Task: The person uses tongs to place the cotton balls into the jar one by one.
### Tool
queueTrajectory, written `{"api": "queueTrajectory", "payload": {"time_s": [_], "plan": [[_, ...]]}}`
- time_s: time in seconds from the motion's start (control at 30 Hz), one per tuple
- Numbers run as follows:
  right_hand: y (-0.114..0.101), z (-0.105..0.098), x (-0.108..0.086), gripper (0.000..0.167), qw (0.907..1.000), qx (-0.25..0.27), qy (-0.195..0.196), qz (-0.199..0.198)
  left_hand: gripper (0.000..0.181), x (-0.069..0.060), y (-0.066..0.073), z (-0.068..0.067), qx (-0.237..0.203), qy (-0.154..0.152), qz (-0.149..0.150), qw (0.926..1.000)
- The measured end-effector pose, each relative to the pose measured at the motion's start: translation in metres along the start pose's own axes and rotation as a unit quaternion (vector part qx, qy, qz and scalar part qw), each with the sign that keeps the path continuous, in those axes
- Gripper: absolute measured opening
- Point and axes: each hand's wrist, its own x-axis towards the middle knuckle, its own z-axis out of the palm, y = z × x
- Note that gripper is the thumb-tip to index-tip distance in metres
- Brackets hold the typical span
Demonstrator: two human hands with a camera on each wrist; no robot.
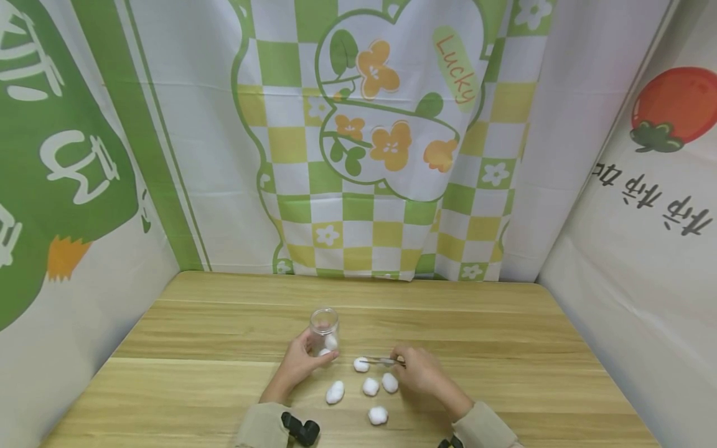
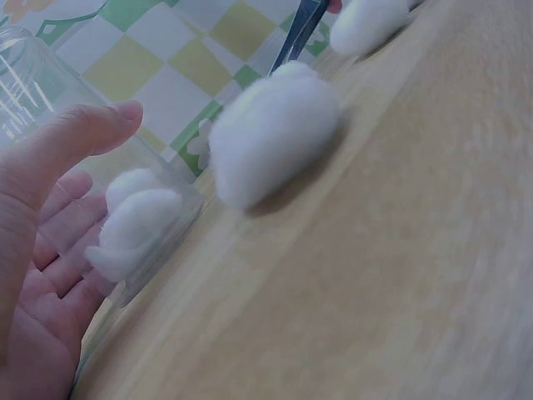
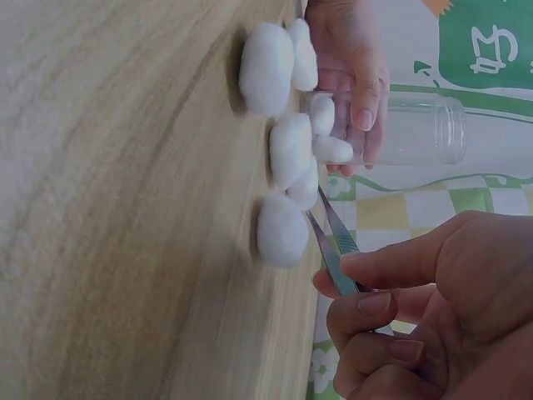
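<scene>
My left hand [image 1: 297,366] grips a clear jar [image 1: 325,320] that stands upright on the table. Two white cotton balls lie inside the jar, one of them plain in the left wrist view as a cotton ball [image 2: 137,221] near the bottom. My right hand [image 1: 421,371] pinches metal tweezers [image 3: 331,250] between thumb and fingers. In the head view the tweezers' tips are at a cotton ball [image 1: 361,364] just right of the jar; whether they squeeze it I cannot tell. Other cotton balls lie nearby, among them a cotton ball [image 1: 370,386] and a cotton ball [image 1: 389,382].
A cotton ball [image 1: 335,392] lies in front of the left hand, and another cotton ball [image 1: 378,415] is closest to the near edge. The wooden table [image 1: 224,323] is enclosed by printed cloths, with a checked curtain [image 1: 358,236] at the back.
</scene>
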Motion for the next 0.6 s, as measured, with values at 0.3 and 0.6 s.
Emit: {"api": "queueTrajectory", "payload": {"time_s": [0.3,0.6], "plan": [[-0.0012,0.0022,0.0003,0.014,0.9999,-0.004,-0.011,0.006,0.059,0.0008,-0.0004,0.0003,-0.001,0.003,-0.007,1.0],[-0.001,0.0045,0.0018,0.009,0.9996,-0.019,-0.014,0.012,0.059,0.0006,-0.0014,0.0004,-0.001,0.003,-0.004,1.0]]}}
